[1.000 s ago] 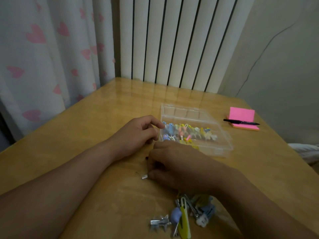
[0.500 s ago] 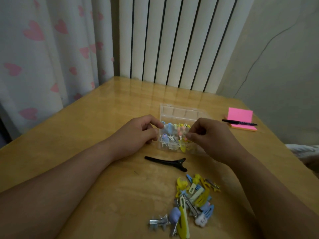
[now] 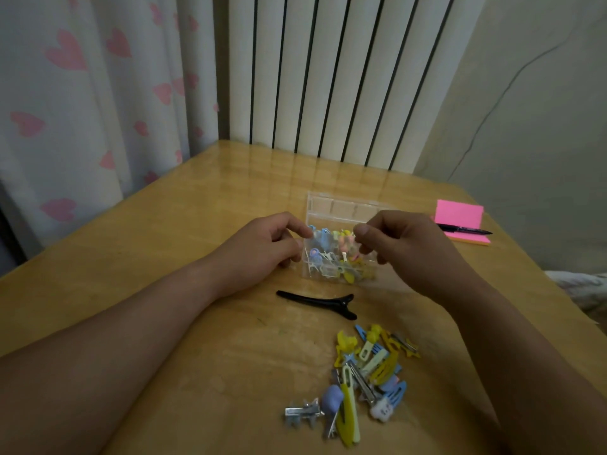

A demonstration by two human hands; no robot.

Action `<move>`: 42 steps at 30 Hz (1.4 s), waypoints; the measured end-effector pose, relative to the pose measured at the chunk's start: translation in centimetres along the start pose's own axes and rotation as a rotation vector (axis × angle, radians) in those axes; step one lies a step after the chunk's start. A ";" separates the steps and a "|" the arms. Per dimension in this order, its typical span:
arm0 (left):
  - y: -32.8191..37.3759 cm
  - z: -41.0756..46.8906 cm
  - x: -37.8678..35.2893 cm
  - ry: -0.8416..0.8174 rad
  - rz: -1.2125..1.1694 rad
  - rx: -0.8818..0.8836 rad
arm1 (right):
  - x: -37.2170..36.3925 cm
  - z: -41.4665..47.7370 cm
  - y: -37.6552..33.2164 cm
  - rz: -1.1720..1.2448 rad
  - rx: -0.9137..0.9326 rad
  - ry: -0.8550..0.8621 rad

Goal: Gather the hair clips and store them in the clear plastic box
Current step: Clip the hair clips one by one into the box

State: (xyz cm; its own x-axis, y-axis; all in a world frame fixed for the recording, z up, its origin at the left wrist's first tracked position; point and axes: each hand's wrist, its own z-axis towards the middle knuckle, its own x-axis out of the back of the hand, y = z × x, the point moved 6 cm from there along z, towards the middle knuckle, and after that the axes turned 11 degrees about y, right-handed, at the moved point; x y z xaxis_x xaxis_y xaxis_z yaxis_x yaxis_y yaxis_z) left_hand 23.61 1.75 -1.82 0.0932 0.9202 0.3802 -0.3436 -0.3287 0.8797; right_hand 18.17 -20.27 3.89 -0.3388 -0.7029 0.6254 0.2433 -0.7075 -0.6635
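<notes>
The clear plastic box [image 3: 341,208] stands open mid-table and holds several small pastel hair clips [image 3: 331,257]. My left hand [image 3: 262,247] grips the box's left wall between thumb and fingers. Over the box's right half, my right hand [image 3: 404,247] hovers with curled fingers that pinch a small pale clip, mostly hidden by the fingertips. A long black clip [image 3: 318,302] lies just in front of the box. Nearer me sits a pile of several yellow, blue and silver clips [image 3: 368,366].
A pink sticky-note pad [image 3: 458,218] with a black pen [image 3: 466,229] on it lies at the table's [image 3: 164,257] right edge. Behind the table are a white radiator [image 3: 328,77] and a heart-print curtain [image 3: 82,93].
My right hand lifted from the table in front of the box, uncovering the black clip and the pile, and rose over the box. The left hand stayed on the box.
</notes>
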 end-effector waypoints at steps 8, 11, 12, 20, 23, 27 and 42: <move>0.2 -0.1 0.2 -0.001 0.003 -0.007 | -0.5 -2.5 -1.9 -0.208 0.023 -0.639; 0.2 -0.2 0.2 0.004 0.012 -0.003 | -0.4 -3.7 -1.5 -0.430 0.025 -0.811; 0.2 -0.2 0.2 0.006 0.014 -0.002 | -0.5 -4.0 -1.3 -0.490 0.032 -0.848; 0.5 -0.2 0.2 0.010 0.008 -0.016 | -1.5 -4.3 -1.0 -0.561 0.077 -0.872; 0.4 -0.2 0.2 0.008 0.011 -0.010 | -0.2 -3.8 -1.7 -0.405 0.101 -0.832; 0.3 -0.1 0.2 0.002 0.014 -0.012 | 2.3 -1.1 -2.1 -0.054 0.086 -0.439; 0.1 -0.1 0.0 -0.004 -0.009 0.003 | 0.7 1.3 4.2 -0.376 -0.046 -0.086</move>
State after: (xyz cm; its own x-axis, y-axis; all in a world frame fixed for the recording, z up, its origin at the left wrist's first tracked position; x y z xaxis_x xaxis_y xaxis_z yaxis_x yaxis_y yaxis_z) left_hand 23.45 1.74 -1.72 0.1003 0.9221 0.3738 -0.3397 -0.3214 0.8839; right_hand 20.15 -23.84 2.13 -0.3186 -0.4001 0.8593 0.0753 -0.9144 -0.3978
